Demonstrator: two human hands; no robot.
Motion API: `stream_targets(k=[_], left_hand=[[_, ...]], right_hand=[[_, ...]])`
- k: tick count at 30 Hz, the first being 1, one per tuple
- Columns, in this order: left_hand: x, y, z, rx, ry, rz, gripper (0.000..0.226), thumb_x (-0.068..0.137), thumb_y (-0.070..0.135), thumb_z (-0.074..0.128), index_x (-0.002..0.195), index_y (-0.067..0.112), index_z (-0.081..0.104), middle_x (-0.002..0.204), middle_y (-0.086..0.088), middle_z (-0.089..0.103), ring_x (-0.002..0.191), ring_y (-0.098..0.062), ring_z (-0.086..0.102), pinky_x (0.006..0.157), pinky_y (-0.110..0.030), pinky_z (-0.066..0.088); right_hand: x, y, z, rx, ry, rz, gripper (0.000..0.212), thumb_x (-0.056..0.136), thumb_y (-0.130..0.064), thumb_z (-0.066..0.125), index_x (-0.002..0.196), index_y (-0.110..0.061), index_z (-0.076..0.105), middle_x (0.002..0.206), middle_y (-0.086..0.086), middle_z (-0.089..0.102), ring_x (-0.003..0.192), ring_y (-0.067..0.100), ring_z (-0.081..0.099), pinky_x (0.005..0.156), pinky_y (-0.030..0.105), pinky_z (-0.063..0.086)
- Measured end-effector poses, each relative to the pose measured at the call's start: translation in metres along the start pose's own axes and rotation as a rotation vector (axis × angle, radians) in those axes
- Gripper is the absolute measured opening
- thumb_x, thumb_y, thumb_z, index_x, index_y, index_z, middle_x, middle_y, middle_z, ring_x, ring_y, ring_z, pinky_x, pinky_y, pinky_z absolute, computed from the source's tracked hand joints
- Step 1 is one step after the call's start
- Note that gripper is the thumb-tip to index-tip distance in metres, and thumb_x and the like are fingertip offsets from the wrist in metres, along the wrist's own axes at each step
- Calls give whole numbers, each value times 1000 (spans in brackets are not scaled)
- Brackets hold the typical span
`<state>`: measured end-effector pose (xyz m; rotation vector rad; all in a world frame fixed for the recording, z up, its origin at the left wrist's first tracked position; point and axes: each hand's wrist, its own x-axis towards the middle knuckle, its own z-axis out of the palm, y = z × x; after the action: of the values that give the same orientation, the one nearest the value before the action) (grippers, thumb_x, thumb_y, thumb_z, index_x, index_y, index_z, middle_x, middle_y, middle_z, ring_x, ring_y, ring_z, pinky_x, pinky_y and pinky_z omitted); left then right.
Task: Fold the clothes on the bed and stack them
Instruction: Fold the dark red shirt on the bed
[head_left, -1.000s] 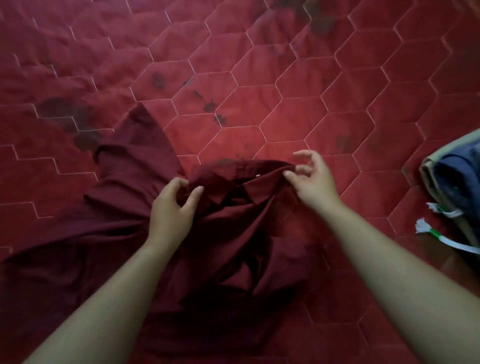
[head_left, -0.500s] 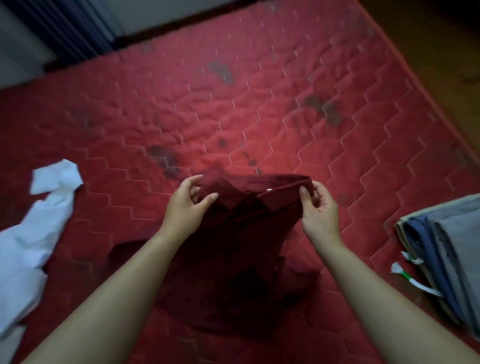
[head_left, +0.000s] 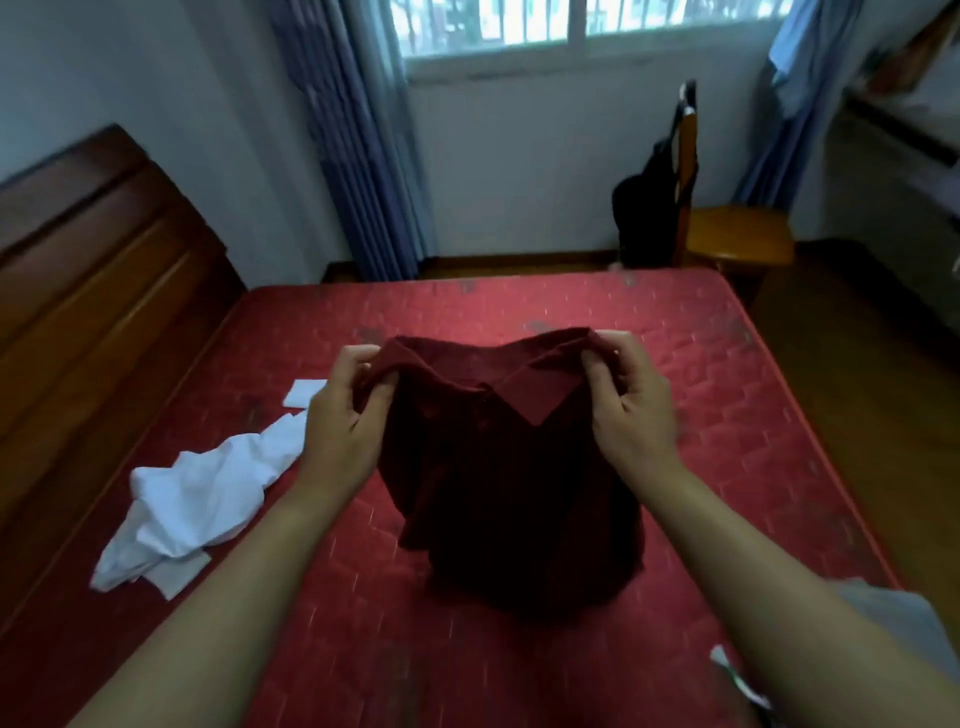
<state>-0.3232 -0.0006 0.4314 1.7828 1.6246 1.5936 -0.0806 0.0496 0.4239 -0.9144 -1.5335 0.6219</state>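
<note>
**Maroon shirt pinched at both shoulders above a red mattress**

Maroon cloth was gathered between thumb and curled fingers of the left hand (head_left: 343, 431), which pinched one shoulder of the collared shirt (head_left: 509, 467) at the centre of the frame. The right hand (head_left: 634, 415) pinched the other shoulder in the same way. The shirt hung between them in soft, dull folds, collar pointing down in a V. Whether its hem touched the bed could not be told.

Below lay the mattress (head_left: 727, 415), a red quilted surface with pale stitched lines and a few dark smudges. A crumpled white garment (head_left: 208, 493) sprawled on it at centre left. A grey fabric edge (head_left: 893, 623) showed at lower right.

A dark wooden headboard (head_left: 93, 291) with grooved panels filled the left side. Pleated blue-grey curtains (head_left: 358, 156) hung beside a bright window (head_left: 571, 21) at the top. At upper right stood a glossy orange-brown wooden chair (head_left: 737, 234) with a black bag or garment (head_left: 644, 208) slung on its back, on a wood floor (head_left: 857, 364).
</note>
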Motion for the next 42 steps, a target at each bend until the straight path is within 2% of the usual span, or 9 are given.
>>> stream_targets(k=[3, 8, 13, 18, 23, 29, 32, 38, 42], left_hand=[[-14, 38, -26, 56, 139, 148, 10, 93, 36, 51, 100, 42, 49, 82, 29, 61, 73, 9, 59, 59, -3, 40], [-53, 38, -18, 104, -12, -13, 14, 91, 20, 56, 96, 33, 52, 81, 30, 63, 74, 9, 58, 63, -10, 40], [-30, 66, -35, 94, 60, 209, 9, 91, 33, 52, 100, 30, 54, 84, 25, 64, 73, 6, 61, 60, -5, 42], [-29, 54, -44, 59, -2, 69, 6, 90, 24, 58, 90, 28, 54, 74, 15, 63, 70, 2, 60, 61, -7, 40], [-23, 25, -57, -2, 32, -79, 12, 86, 25, 63, 87, 30, 52, 78, 11, 65, 75, -2, 62, 62, -6, 41], [-22, 6, -61, -125, 22, -402, 12, 88, 27, 59, 82, 29, 49, 79, -2, 66, 71, -19, 63, 62, -28, 46], [-13, 10, -58, -131, 24, -367, 14, 88, 28, 59, 81, 32, 48, 78, 10, 61, 70, 0, 58, 61, -9, 42], [12, 14, -57, -491, -208, -391, 26, 87, 37, 59, 103, 17, 58, 87, 3, 69, 77, -5, 68, 60, -11, 48], [33, 3, -74, -558, -236, -268, 18, 92, 8, 53, 95, 22, 63, 91, 6, 70, 85, -2, 66, 68, -11, 49]], right_hand=[[6, -37, -20, 32, 13, -129, 16, 95, -29, 49, 103, -40, 57, 93, -23, 63, 87, -1, 61, 74, 16, 47], [-28, -31, -32, -210, -251, 153, 10, 92, -14, 55, 94, -9, 63, 85, 6, 66, 83, 25, 63, 73, 38, 49], [8, -77, -44, 13, 18, -40, 13, 95, -18, 49, 96, -25, 59, 88, -14, 62, 82, -3, 58, 70, 10, 45], [-10, -70, -25, -68, -86, 160, 16, 96, -12, 47, 102, -15, 62, 99, 5, 65, 95, 15, 61, 82, 26, 49], [-14, -66, -2, -209, 2, 91, 12, 94, -20, 53, 99, -26, 62, 89, -14, 63, 84, -6, 59, 68, 5, 45], [-24, -74, 45, -338, 84, 233, 3, 87, -25, 64, 86, -22, 64, 77, -14, 64, 73, 0, 61, 62, 14, 49], [-27, -96, 88, -257, 60, 183, 8, 80, -24, 70, 80, -26, 63, 73, -17, 63, 69, -4, 60, 57, 8, 45], [-27, -115, 137, -133, -365, 132, 26, 86, -12, 62, 109, -24, 66, 99, -14, 68, 93, -5, 61, 84, 15, 49], [-19, -109, 115, -145, -142, 147, 28, 85, -12, 64, 107, -28, 62, 94, -11, 66, 85, -1, 62, 69, 18, 50]])
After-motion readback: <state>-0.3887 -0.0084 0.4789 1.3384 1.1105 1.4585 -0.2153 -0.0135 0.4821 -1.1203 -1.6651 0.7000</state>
